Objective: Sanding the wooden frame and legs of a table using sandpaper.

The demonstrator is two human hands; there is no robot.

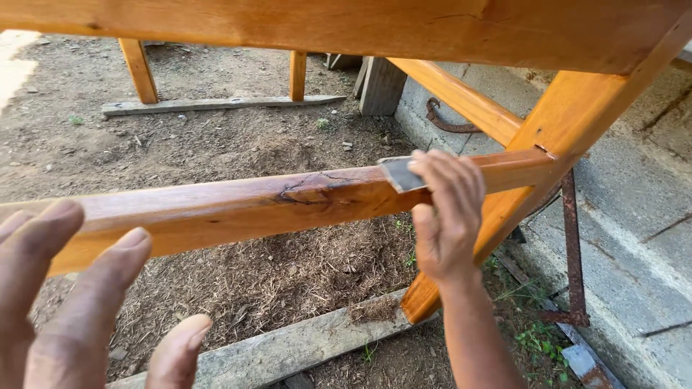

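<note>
The right hand (447, 216) pressed a small grey sheet of sandpaper (401, 173) against the wooden rail (238, 209), its grip grasping the sheet from above. The left hand (68, 302) hovered released, fingers spread, just in front of the rail's near end. Below both hands lay a weathered plank (288, 349) on bare dirt.

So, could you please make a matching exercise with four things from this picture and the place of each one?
Things:
1. right hand
2. left hand
3. grey plank
4. rusty bar

Places:
A. flat on the ground under the rail
B. open, bottom left, near the camera
C. upright by the concrete wall
D. pressing a grey sheet on the rail

Pairs: 1-D, 2-B, 3-A, 4-C
</note>
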